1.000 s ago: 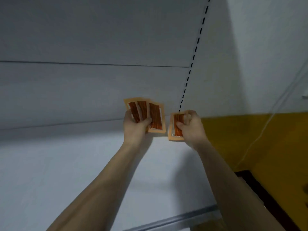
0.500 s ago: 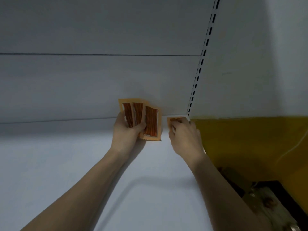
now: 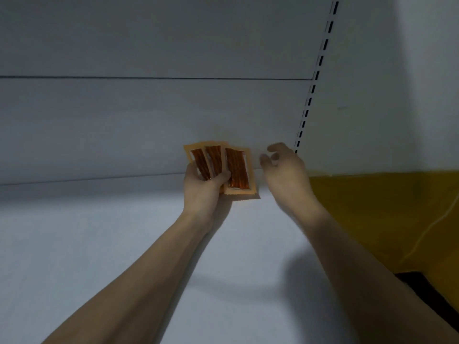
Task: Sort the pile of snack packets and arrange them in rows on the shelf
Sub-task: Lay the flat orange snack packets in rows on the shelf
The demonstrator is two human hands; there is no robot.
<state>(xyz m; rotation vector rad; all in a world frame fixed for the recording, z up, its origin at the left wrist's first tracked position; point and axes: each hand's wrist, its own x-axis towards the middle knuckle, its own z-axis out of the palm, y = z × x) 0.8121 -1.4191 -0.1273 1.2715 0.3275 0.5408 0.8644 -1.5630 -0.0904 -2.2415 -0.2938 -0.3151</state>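
Note:
My left hand [image 3: 203, 192] grips a fan of three orange snack packets [image 3: 237, 170] with dark red sticks showing through their windows. It holds them upright at the back of the white shelf [image 3: 99, 244], and the rightmost packet's lower edge is at the shelf surface. To the right of the fan, my right hand [image 3: 285, 175] hovers near the shelf's back right corner. Its fingers are loosely curled and nothing shows in them. The single packet it held earlier is out of sight, possibly behind the hand.
A white back panel [image 3: 149, 125] rises behind the shelf. A slotted upright [image 3: 315, 78] marks the shelf's right end. Beyond it are a yellow wall [image 3: 385, 207] and a dark floor strip [image 3: 427, 291] at the lower right.
My right hand has let go of the single packet it carried to the back right corner and now has its fingers spread loosely. My left hand still grips its fan.

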